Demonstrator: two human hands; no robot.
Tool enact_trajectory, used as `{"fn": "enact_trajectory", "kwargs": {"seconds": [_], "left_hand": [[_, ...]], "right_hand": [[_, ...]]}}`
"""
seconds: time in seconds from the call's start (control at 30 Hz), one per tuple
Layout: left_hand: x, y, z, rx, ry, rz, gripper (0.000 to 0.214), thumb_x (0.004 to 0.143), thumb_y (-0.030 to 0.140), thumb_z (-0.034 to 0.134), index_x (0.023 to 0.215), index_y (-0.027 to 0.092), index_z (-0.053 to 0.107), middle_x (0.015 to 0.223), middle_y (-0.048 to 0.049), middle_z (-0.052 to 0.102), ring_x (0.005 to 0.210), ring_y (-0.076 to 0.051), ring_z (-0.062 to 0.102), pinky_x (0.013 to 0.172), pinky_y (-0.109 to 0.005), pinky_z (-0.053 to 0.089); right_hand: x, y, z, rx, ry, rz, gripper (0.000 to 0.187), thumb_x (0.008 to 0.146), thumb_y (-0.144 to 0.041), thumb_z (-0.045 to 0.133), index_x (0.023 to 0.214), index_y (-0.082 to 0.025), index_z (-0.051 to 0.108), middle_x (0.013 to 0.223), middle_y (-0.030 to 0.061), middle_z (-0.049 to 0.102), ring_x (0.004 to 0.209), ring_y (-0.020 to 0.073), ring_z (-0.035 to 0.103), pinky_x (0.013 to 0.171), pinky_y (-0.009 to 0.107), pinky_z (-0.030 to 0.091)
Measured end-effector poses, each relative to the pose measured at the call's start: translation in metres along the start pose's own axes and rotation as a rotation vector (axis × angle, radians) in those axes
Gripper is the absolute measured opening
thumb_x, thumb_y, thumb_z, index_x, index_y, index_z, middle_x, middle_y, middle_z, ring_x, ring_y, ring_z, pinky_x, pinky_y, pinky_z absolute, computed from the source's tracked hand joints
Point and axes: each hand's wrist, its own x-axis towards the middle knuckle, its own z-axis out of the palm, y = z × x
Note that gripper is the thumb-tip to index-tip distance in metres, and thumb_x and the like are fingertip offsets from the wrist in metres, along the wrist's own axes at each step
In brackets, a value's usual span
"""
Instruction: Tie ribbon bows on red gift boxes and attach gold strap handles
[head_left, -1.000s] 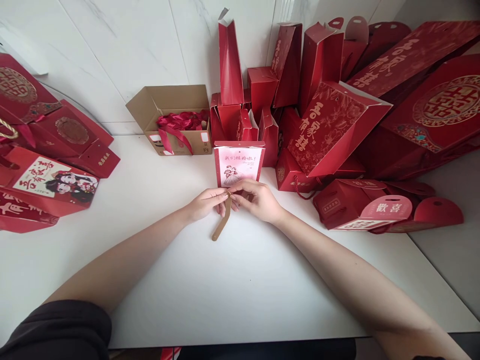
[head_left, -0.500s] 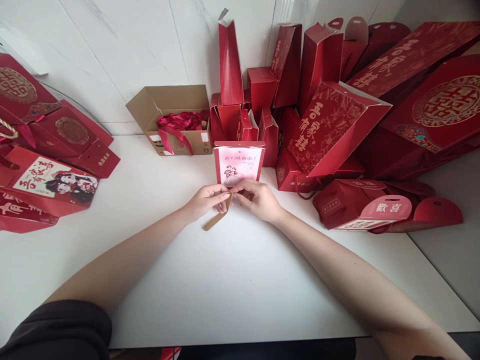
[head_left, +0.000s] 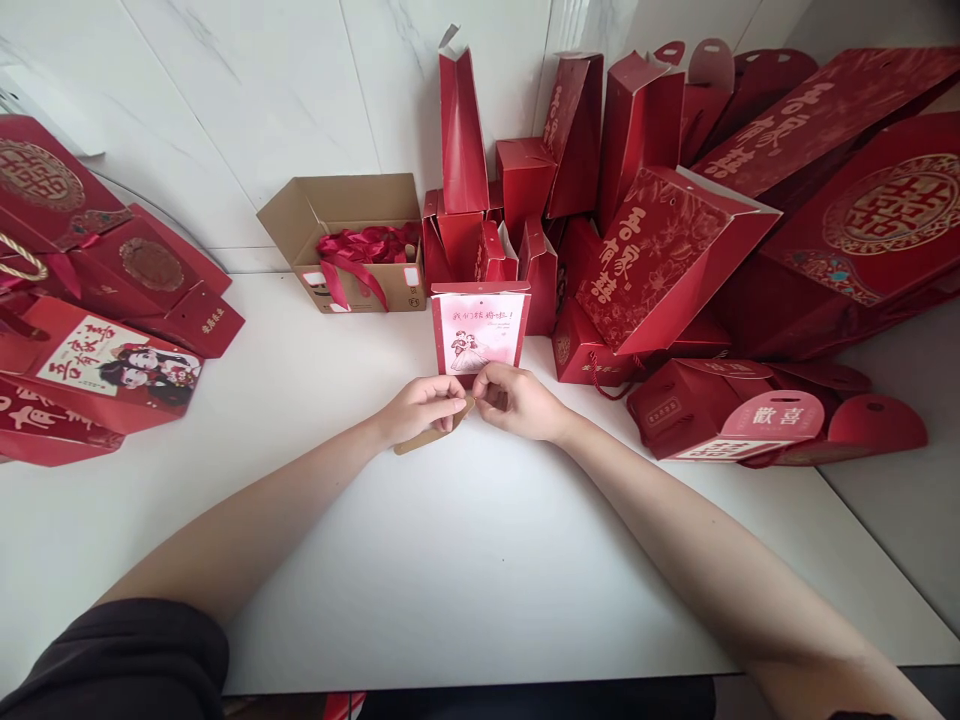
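My left hand (head_left: 420, 405) and my right hand (head_left: 517, 400) meet over the white table (head_left: 465, 560), both pinching one end of a thin tan strap (head_left: 424, 440). The rest of the strap trails out to the left under my left hand and lies near the tabletop. Just behind my fingers stands a small red gift box (head_left: 478, 327) with a pink panel showing a cartoon couple.
An open cardboard box of red ribbons (head_left: 352, 245) sits at the back. Red gift bags and boxes (head_left: 660, 240) pile up at the back right, and folded red boxes (head_left: 750, 415) lie right. More red bags (head_left: 90, 300) lie at the left.
The strap's free end has swung from hanging down toward me to pointing left, almost flat. Both hands stayed together, shifting slightly toward the small box.
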Motion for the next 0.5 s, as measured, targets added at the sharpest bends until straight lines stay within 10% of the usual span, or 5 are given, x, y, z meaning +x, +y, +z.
{"fn": "enact_trajectory", "kwargs": {"seconds": [0.3,0.4,0.5], "left_hand": [[-0.002,0.001,0.003,0.111,0.039,0.040,0.025,0.081,0.039,0.066,0.084,0.015,0.061,0.070,-0.0002,0.062,0.055,-0.008,0.051,0.052,-0.020,0.039],[-0.005,0.002,0.004,0.199,0.129,0.117,0.027,0.083,0.042,0.064,0.084,0.015,0.065,0.069,-0.0017,0.063,0.060,-0.012,0.056,0.055,-0.023,0.042],[-0.008,0.002,0.004,0.318,0.479,0.297,0.022,0.086,0.039,0.060,0.081,0.018,0.061,0.069,-0.0007,0.059,0.063,-0.013,0.055,0.057,-0.025,0.044]], "right_hand": [[-0.004,-0.008,-0.005,-0.432,-0.115,-0.059,0.010,0.084,-0.019,0.055,0.092,-0.021,0.059,0.091,0.0023,0.065,0.071,0.0134,0.057,0.058,0.024,0.037],[-0.004,-0.013,-0.006,-0.442,0.180,-0.083,0.009,0.088,-0.019,0.051,0.094,-0.022,0.057,0.090,0.0027,0.064,0.065,0.0129,0.056,0.056,0.026,0.038],[0.000,-0.021,-0.012,-0.336,0.580,-0.117,0.013,0.090,-0.019,0.050,0.102,-0.022,0.053,0.100,0.0071,0.059,0.078,0.0171,0.057,0.063,0.030,0.046]]}}
